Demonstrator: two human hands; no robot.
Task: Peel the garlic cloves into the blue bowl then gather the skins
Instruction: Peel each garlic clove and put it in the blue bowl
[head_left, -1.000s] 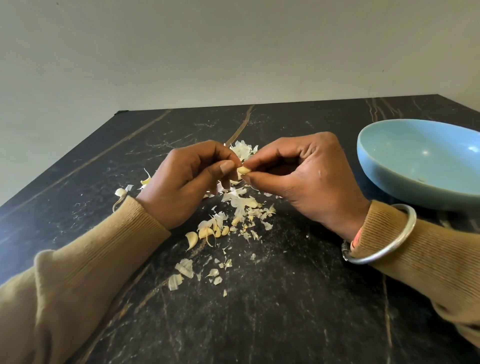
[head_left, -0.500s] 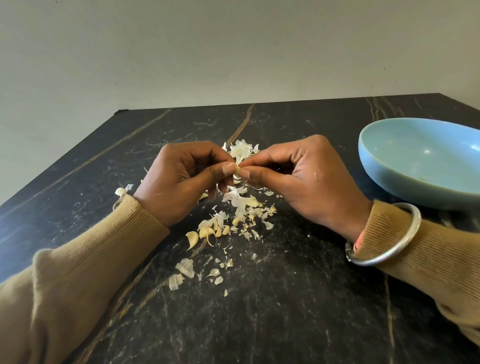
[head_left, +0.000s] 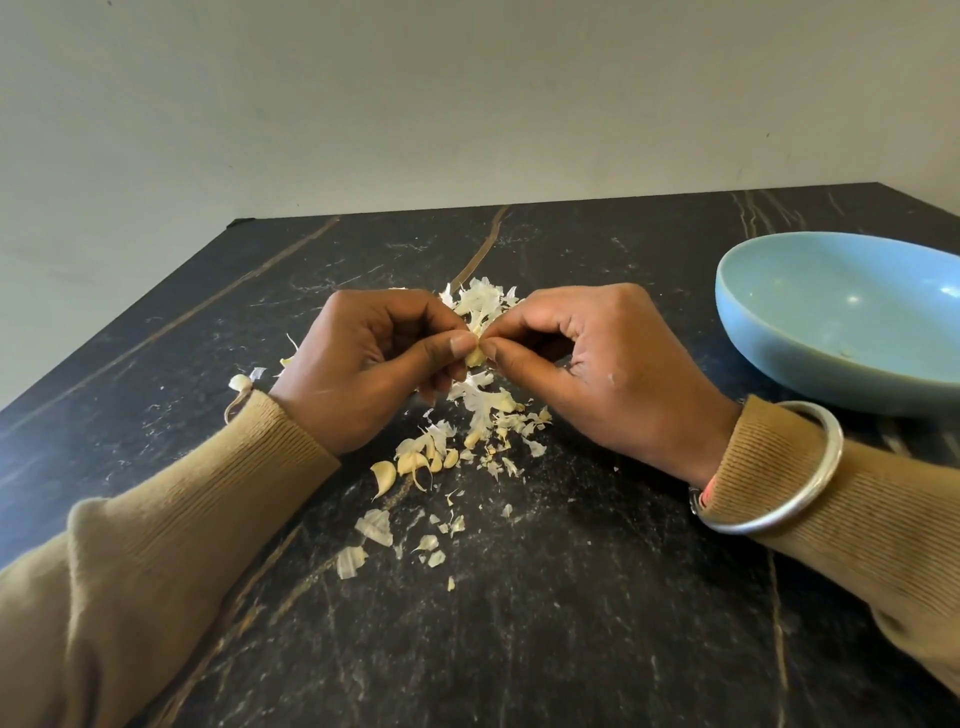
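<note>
My left hand (head_left: 363, 364) and my right hand (head_left: 587, 369) meet at the middle of the black table, both pinching one small pale garlic clove (head_left: 475, 357) between thumbs and fingertips. Under and behind them lies a scatter of white garlic skins (head_left: 480, 304). Several unpeeled cloves (head_left: 415, 462) sit just in front of my left wrist. The blue bowl (head_left: 810, 358) stands to the right of my right hand, partly cut off by the frame edge; the part of its inside that shows looks nearly bare.
The dark marble-patterned table (head_left: 519, 623) ends at a far edge against a plain wall. More skin flakes (head_left: 374, 527) lie nearer to me. One clove (head_left: 240, 383) sits by my left sleeve cuff. A metal bangle (head_left: 789, 499) circles my right sleeve.
Both hands keep pinching the clove and shift only slightly; fingertips have worked closer around it. The bowl and the scattered skins stay where they were.
</note>
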